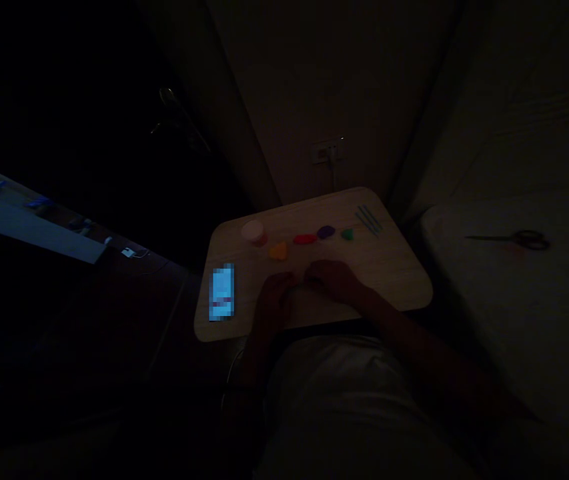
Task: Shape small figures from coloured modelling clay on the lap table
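Both hands rest close together over the near part of a small wooden table [394, 280]. My left hand [275, 293] has its fingers curled in toward the right one. My right hand [334, 279] is bent with its fingertips pinched down near the tabletop. Whatever lies between the fingertips is too dark to make out. Just beyond them sit an orange lump [279, 251], a red elongated lump [305, 239], a purple lump [326, 232] and a small green lump [347, 234], all looking like modelling clay.
A lit phone [221, 293] lies at the table's left. Behind it stands a pale round tub [253, 232]. Several thin sticks [368, 220] lie at the back right. Scissors [519, 239] rest on a pale surface to the right. A wall socket [327, 152] holds a plugged cable.
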`<state>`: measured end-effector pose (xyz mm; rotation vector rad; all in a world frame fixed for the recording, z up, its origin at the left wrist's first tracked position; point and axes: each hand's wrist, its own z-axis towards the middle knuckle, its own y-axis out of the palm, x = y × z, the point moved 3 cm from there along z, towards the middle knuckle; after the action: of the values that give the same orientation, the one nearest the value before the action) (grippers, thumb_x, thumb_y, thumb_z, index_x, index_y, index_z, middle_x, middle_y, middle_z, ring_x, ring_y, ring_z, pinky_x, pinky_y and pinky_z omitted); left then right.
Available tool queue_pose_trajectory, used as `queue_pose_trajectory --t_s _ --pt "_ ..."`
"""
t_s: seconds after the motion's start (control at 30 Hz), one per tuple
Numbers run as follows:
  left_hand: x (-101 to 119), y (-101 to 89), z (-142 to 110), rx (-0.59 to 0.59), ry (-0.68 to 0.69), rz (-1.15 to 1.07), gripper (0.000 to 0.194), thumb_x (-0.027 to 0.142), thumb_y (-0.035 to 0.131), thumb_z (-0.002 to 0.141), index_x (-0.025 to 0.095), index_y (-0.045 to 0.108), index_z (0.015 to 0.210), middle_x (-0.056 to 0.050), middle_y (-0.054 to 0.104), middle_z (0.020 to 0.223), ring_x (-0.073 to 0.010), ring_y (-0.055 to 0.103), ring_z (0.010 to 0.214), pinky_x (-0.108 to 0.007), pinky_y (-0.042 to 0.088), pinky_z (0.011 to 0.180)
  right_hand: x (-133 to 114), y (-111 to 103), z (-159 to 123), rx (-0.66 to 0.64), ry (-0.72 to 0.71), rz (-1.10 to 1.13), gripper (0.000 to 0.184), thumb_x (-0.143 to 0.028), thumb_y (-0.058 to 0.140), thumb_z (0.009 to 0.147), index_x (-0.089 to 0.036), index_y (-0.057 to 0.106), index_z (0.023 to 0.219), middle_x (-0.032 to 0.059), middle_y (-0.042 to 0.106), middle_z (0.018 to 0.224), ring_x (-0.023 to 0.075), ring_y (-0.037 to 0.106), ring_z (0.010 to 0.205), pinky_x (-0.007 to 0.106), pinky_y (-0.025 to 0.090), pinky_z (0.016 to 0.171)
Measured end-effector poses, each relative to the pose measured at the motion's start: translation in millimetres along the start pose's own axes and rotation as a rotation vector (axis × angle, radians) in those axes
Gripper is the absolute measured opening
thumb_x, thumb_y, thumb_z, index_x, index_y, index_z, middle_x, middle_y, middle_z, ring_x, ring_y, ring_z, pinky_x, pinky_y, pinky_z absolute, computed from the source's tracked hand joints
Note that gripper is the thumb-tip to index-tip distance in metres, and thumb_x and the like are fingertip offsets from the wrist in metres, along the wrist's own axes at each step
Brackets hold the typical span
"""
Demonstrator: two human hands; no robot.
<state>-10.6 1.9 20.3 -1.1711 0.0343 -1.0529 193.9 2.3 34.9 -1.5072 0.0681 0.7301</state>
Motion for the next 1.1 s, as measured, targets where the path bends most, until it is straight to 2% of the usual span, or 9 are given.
queue_pose_trajectory --t_s 0.2,0.43,0.67,0.77,0.83,0.9,1.0,1.1 --pt "1.4 -0.1 -0.8 -0.008 -0.026 0.012 0.05 0.003 0.053 0.085 0.023 0.069 0.128 -0.009 0.07 0.13 -0.0254 0.062 0.122 -0.052 0.055 0.108 -5.2 -1.5 3.7 -0.001 0.107 -0.039 0.02 -0.035 0.061 0.098 -0.021 0.074 0.103 0.0077 0.076 0.109 0.023 0.068 0.1 0.029 0.041 0.076" --pt "-0.8 0.9 -1.3 -0.02 -0.021 0.015 0.051 0.003 0.053 0.084 0.022 0.069 0.128 -0.01 0.07 0.127 -0.0259 0.062 0.119 -0.051 0.056 0.105 -10.7 -1.6 2.3 -0.001 0.155 -0.07 0.02 -0.035 0.059 0.097 -0.022 0.074 0.101 0.0093 0.076 0.109 0.0251 0.068 0.102 0.03 0.043 0.077" --pt "2.1 0.3 0.7 -0.012 -0.021 0.024 0.045 0.004 0.053 0.086 0.021 0.069 0.125 -0.01 0.07 0.125 -0.0253 0.062 0.117 -0.049 0.056 0.104 -8.9 1.4 1.0 0.016 0.15 -0.065 0.021 -0.034 0.057 0.098 -0.022 0.073 0.103 0.0096 0.076 0.109 0.0257 0.067 0.103 0.031 0.043 0.078" --pt "4.6 0.1 1.4 0.005 -0.028 0.031 0.038 0.007 0.055 0.091 0.021 0.068 0.123 -0.01 0.07 0.124 -0.0249 0.063 0.116 -0.048 0.057 0.103 -3.2 -0.2 -7.9 0.008 0.067 0.008 0.018 -0.032 0.06 0.096 -0.021 0.073 0.102 0.0081 0.076 0.11 0.0238 0.067 0.104 0.029 0.043 0.081" --pt "5.9 0.9 2.5 0.013 -0.035 0.042 0.03 0.013 0.057 0.095 0.021 0.068 0.122 -0.01 0.07 0.123 -0.0247 0.063 0.115 -0.047 0.057 0.103 2.4 -3.0 -18.8 0.017 0.06 0.058 0.016 -0.031 0.06 0.095 -0.021 0.073 0.097 0.0066 0.077 0.105 0.0221 0.068 0.097 0.029 0.042 0.08" --pt "6.0 2.3 4.0 0.023 -0.04 0.06 0.024 0.018 0.058 0.098 0.02 0.068 0.12 -0.01 0.071 0.12 -0.0245 0.064 0.114 -0.047 0.057 0.102 7.4 -6.3 -31.0 0.057 0.121 0.074 0.019 -0.033 0.058 0.097 -0.021 0.071 0.091 0.0061 0.077 0.096 0.0213 0.068 0.089 0.029 0.041 0.076" --pt "4.2 4.5 6.5 0.043 -0.034 0.087 0.019 0.023 0.06 0.099 0.02 0.068 0.116 -0.01 0.072 0.118 -0.0243 0.065 0.11 -0.046 0.058 0.099 7.6 -9.5 -43.8 0.15 0.29 0.014 0.024 -0.035 0.051 0.1 -0.02 0.07 0.097 0.0075 0.077 0.095 0.022 0.069 0.086 0.03 0.04 0.072" --pt "2.3 5.8 8.4 0.06 -0.017 0.099 0.014 0.024 0.062 0.099 0.02 0.069 0.111 -0.01 0.073 0.114 -0.0239 0.066 0.108 -0.045 0.059 0.096 -5.4 -5.3 -43.3 0.119 0.388 -0.072 0.028 -0.036 0.045 0.103 -0.02 0.068 0.104 0.0093 0.077 0.096 0.0234 0.071 0.086 0.03 0.04 0.07"
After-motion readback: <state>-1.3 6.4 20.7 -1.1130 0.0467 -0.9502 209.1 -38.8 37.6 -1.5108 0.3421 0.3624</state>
